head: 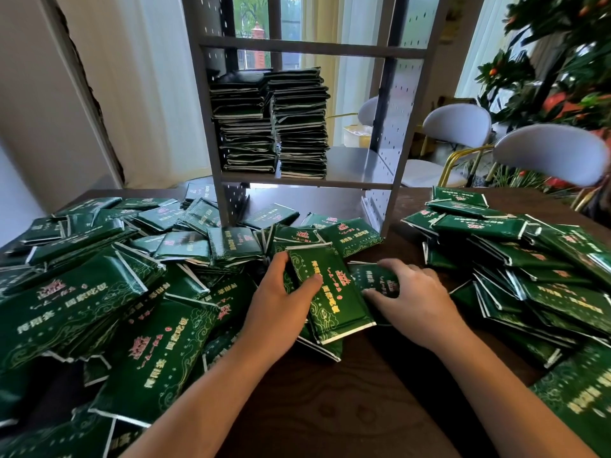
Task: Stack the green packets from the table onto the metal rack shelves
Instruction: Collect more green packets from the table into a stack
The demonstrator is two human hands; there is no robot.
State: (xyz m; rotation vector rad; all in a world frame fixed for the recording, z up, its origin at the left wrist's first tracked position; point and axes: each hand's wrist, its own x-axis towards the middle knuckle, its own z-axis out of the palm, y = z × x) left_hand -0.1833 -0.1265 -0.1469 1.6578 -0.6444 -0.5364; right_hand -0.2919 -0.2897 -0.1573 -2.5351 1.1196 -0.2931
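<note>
- Dark wooden tabletop (330, 408) stood before a curtained window; grey metal rack (297, 181) sat at its far middle, pale chairs (545, 153) and an orange-fruited plant (562, 77) to the right.
- Green packets lay in loose heaps: a large left heap (99, 292), a right heap (529, 266), and a scatter at the rack's foot.
- Rack's middle shelf already carried two tall stacks of packets (271, 123) side by side at its left; the shelf's right part was bare metal.
- Left hand (281, 292) gripped one packet (330, 292) near centre, thumb over its face, fingers curled round its left edge; the grip was clenched on that packet.
- Right hand (416, 299) was just beside it, fingers curled over a second packet (377, 276), thumb at its near edge; it looked to be grasping it.
- Handling, as judged: packets seemed light, soft-filled and squashy, with glossy film likely to slide; crimped silver end seams looked flimsy. Best taken across the long sides at the middle, not by the seams, and laid flat so the stack stays level.
</note>
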